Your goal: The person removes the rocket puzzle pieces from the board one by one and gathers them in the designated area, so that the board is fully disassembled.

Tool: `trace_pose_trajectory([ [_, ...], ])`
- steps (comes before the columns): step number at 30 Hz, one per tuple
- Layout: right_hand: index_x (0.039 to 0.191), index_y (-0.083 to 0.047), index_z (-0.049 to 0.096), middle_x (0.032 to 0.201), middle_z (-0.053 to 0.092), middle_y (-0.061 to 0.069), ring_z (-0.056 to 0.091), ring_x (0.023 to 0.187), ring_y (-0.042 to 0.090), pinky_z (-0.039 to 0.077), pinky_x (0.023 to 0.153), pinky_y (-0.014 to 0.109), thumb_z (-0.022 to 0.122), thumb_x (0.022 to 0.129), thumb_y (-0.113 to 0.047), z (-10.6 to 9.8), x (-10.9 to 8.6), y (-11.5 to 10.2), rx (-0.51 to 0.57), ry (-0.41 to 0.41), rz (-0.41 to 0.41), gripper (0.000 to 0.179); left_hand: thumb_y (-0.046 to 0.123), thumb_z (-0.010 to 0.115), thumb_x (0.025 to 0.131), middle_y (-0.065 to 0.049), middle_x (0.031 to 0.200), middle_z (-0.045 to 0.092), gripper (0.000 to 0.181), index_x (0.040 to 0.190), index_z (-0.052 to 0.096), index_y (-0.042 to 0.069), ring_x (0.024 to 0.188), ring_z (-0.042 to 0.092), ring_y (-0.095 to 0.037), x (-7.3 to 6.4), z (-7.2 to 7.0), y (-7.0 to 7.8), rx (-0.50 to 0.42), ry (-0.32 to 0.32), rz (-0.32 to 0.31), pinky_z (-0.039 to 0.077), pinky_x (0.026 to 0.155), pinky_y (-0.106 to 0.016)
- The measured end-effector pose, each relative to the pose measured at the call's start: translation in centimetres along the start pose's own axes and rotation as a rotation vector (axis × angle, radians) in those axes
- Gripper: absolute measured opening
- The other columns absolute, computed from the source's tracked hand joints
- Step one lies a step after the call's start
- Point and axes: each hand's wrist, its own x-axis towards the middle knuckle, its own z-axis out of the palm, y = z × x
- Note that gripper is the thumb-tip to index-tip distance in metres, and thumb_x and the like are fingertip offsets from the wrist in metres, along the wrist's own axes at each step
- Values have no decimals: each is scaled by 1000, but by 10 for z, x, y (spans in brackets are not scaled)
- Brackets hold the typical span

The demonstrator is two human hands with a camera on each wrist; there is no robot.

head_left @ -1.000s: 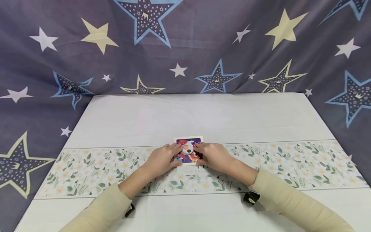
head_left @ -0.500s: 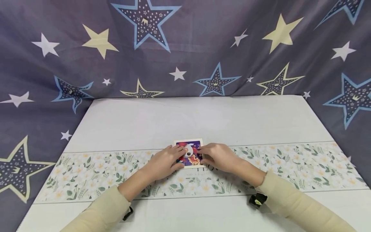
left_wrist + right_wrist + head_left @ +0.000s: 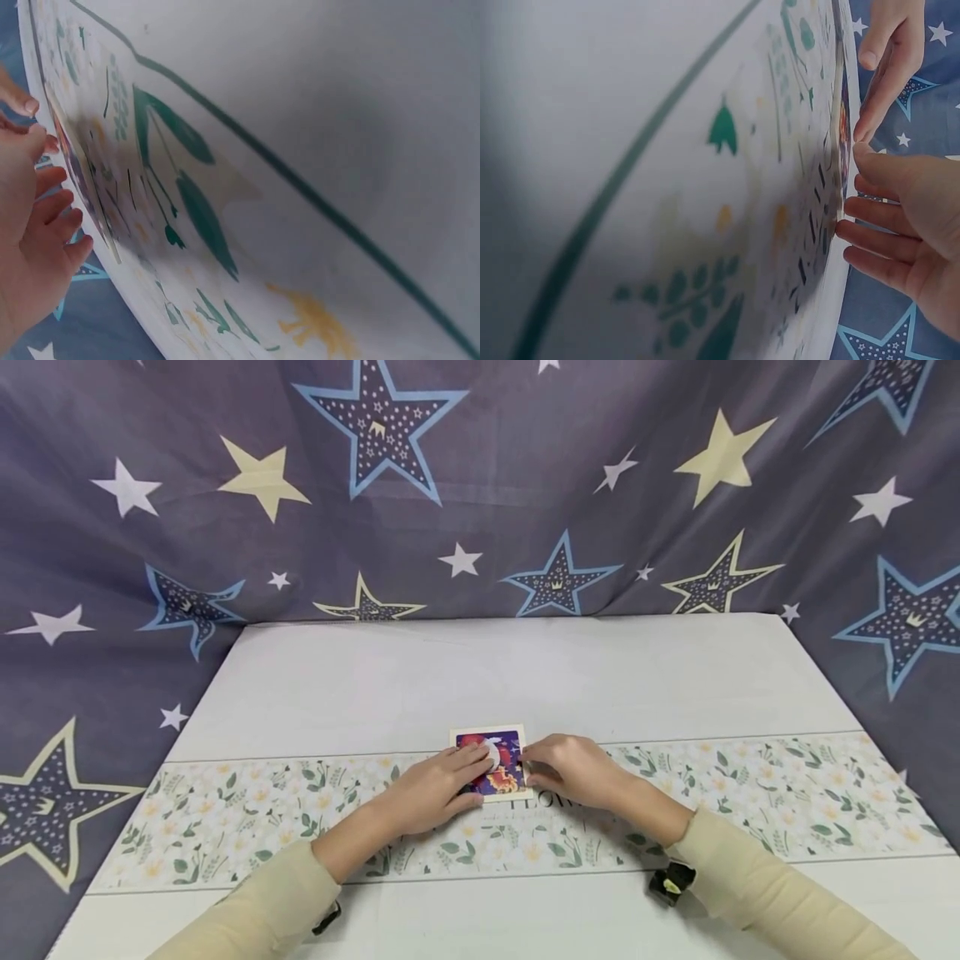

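Observation:
A small square picture board [image 3: 504, 783] with a cream border lies flat on the table. Its print is purple and red with a white round shape, partly covered by fingers. My left hand [image 3: 435, 785] rests on its left part, fingers stretched over the print. At the right edge is my right hand [image 3: 577, 768], its fingertips touching the border. Edge-on in the left wrist view, the board [image 3: 86, 184] stands beside my left hand [image 3: 37, 217]. In the right wrist view, my right hand [image 3: 907, 217] has loosely extended fingers along the board's edge.
The white table [image 3: 420, 685] carries a floral printed band [image 3: 262, 810] across its middle, with lettering partly hidden by the board and right hand. A dark star-patterned cloth [image 3: 480, 485] hangs behind and at both sides.
My right fingers have drawn back from the board's face to its right edge. My left hand has slid further right over the print. The head view has tilted up slightly.

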Motion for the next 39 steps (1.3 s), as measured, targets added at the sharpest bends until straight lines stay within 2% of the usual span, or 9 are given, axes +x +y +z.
trace_pose_trajectory([
  [7,111,-5,70,105,74,7,70,96,19,59,85,33,71,88,-22,2,1,2,-12,17,-17,28,42,46,100,-10,156,36,58,147,40,9,145,32,-30,3,1,2,-2,0,26,32,119,-47],
  [18,111,-6,70,107,74,7,69,100,20,58,87,35,70,88,-22,2,6,3,-5,-7,18,28,40,45,101,-7,155,37,55,147,40,11,145,33,-27,7,4,-1,27,5,54,30,120,-44],
  [29,111,-6,70,105,74,7,69,97,19,58,85,35,69,89,-24,1,9,1,-16,-24,45,29,32,45,102,-6,154,39,50,148,39,12,145,35,-25,9,7,-9,102,9,130,31,120,-42],
  [39,106,-6,72,99,74,6,70,91,18,59,83,33,71,88,-20,5,14,4,-5,20,31,23,33,44,102,-4,156,35,51,149,36,14,147,31,-24,8,8,-12,35,-19,110,27,122,-41],
])
